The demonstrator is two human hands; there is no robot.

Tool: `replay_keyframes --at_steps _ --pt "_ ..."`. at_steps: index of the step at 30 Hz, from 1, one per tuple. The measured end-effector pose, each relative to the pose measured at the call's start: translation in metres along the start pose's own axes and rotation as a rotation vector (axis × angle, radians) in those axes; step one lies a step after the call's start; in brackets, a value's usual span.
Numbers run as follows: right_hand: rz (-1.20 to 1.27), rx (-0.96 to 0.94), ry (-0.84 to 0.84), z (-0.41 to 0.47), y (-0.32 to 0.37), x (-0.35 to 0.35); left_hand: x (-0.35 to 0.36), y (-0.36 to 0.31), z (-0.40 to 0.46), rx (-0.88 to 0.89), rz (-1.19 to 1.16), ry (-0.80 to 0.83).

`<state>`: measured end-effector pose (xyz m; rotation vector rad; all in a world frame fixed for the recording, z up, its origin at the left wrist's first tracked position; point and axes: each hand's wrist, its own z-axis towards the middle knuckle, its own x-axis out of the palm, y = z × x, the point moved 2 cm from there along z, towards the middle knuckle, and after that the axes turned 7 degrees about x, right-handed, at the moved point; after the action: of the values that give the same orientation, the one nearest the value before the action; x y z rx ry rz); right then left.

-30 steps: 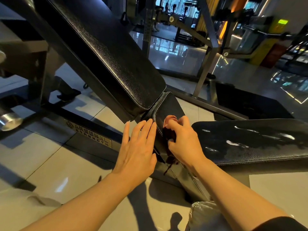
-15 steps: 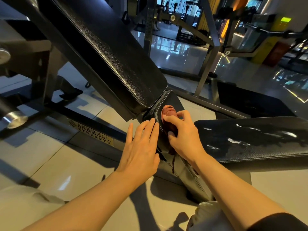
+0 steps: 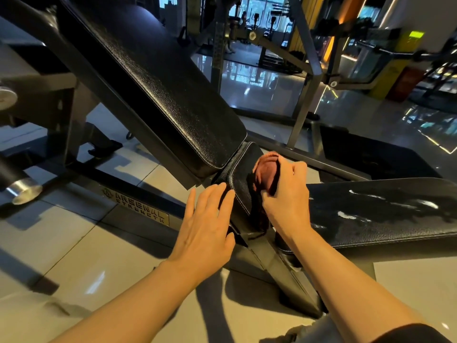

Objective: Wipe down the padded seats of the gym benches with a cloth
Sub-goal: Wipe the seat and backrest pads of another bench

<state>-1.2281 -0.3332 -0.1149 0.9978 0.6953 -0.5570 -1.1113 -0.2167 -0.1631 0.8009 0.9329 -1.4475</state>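
Note:
A black padded seat [image 3: 241,184] with white stitching sits below the bench's sloping black back pad [image 3: 158,82]. My right hand [image 3: 286,196] grips a dark red cloth [image 3: 265,173] and holds it against the upper part of the seat. Flat against the seat's left side lies my left hand [image 3: 207,224], its fingers straight and together. To the right lies a second black bench pad [image 3: 385,209] with wet streaks on its top.
The bench's black steel frame [image 3: 138,206] with a brand plate runs along the tiled floor at left. A chrome bar end [image 3: 23,191] sticks out at far left. Grey rack posts [image 3: 306,78] and other gym machines stand behind. A black floor mat [image 3: 366,154] lies at right.
My right hand has slid the cloth up the seat toward its top edge. My left hand stays on the seat's left side.

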Motion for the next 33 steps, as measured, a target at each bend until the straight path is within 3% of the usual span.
replay_keyframes --at_steps 3,8,11,15,19,24,29,33 --pt "-0.037 -0.119 0.041 -0.004 0.016 0.012 0.000 0.004 0.001 0.010 -0.024 -0.013" --pt "0.243 0.016 0.084 0.004 0.016 0.014 -0.001 0.007 0.003 0.001 -0.036 -0.032" --pt "0.350 -0.096 0.156 0.000 0.018 0.016 -0.001 0.008 0.003 0.005 -0.049 -0.039" --pt "0.322 -0.096 0.141 -0.001 0.017 0.022 0.000 0.007 0.005 0.006 -0.064 -0.040" --pt "0.131 -0.146 0.153 0.000 0.004 0.019 0.002 0.002 0.007 0.004 -0.076 -0.059" --pt "-0.112 -0.075 0.193 -0.006 -0.024 0.014 0.001 -0.003 0.007 -0.008 -0.073 -0.052" --pt "0.144 0.000 0.085 0.000 -0.017 0.009 -0.001 0.001 0.004 -0.006 -0.089 -0.056" --pt "0.169 -0.224 0.000 -0.004 0.007 0.018 0.000 0.002 0.002 -0.005 -0.101 -0.066"
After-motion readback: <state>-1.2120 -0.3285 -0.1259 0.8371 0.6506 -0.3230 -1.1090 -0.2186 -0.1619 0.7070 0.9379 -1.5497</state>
